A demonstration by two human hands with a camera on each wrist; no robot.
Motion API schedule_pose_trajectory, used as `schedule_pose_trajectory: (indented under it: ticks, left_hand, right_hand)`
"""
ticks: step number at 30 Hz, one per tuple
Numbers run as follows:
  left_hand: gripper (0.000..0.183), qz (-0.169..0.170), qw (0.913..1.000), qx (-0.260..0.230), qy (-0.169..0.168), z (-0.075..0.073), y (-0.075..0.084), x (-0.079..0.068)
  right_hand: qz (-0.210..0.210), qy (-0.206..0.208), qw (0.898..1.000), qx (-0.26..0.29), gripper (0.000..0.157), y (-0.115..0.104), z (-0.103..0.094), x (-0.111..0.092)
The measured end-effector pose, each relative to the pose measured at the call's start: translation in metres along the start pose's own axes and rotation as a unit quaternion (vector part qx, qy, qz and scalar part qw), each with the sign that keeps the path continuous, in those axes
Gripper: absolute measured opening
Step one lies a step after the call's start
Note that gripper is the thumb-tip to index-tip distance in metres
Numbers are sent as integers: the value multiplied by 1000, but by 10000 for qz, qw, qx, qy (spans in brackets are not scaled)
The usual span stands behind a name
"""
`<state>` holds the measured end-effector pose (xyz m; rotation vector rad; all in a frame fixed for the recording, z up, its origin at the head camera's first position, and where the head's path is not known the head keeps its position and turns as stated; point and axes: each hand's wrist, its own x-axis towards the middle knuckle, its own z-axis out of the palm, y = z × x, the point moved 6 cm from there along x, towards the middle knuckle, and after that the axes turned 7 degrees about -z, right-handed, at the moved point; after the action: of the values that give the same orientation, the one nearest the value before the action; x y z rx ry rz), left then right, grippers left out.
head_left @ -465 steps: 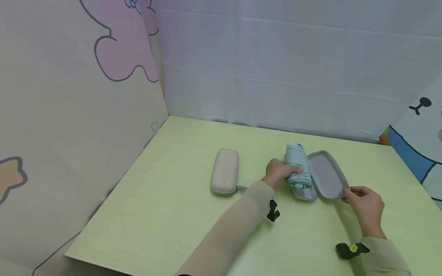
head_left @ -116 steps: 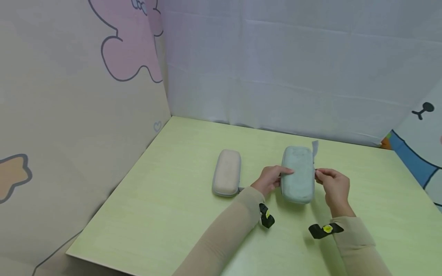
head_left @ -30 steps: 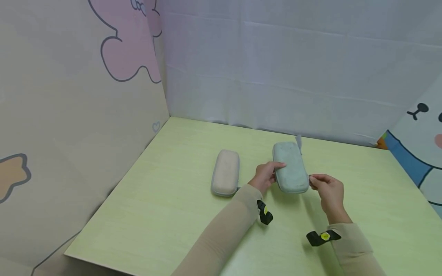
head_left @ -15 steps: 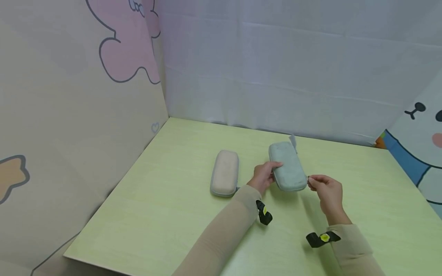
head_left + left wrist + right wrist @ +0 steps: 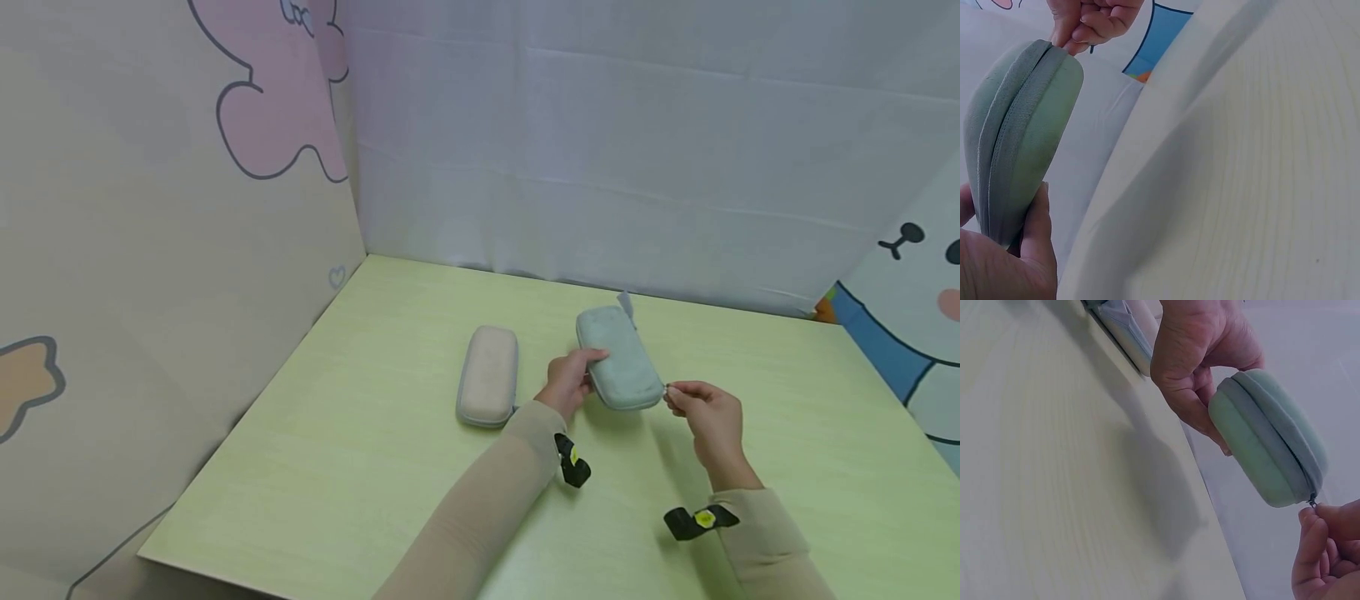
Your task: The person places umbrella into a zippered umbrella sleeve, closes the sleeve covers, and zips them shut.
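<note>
My left hand (image 5: 567,382) grips a pale green zip case (image 5: 619,357) by its left side, thumb on top and fingers beneath. The case is held tilted above the table. At its lower right corner my right hand (image 5: 708,421) pinches the small zipper pull (image 5: 1312,502) between thumb and fingertips. Grey zipper tape (image 5: 1013,137) runs round the case's edge in the left wrist view, its two sides close together. A grey fabric loop (image 5: 626,307) sticks up at the far end. The inside of the case is hidden.
A beige zip case (image 5: 488,376) lies to the left on the light green table (image 5: 337,467), near my left hand. A white sheet (image 5: 570,150) hangs behind the table. Cartoon-printed walls stand on the left and right.
Long before, the case lay open with a rolled pale-blue bundle, resembling a compact umbrella, in my left hand. Over the last second, the shut case has turned anticlockwise and shifted left; the right hand moved slightly left.
</note>
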<state>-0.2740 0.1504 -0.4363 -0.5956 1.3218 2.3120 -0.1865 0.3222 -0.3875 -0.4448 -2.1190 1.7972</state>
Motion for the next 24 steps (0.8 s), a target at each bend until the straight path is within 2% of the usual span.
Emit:
schedule_pose_trajectory:
  ticks: [6,12,24]
  left_hand:
    - [50,38,9999,-100,18,0,1,0]
    - [50,20,9997,-144,181,0,1,1]
    - [45,117,9987,-424,252,1,2,1]
  right_hand:
    - [16,-16,10000,40,16,-1,0,-1]
    - [15,-7,10000,47,17,0,0,-1]
    - [55,-7,10000,-49,12,0,0,-1]
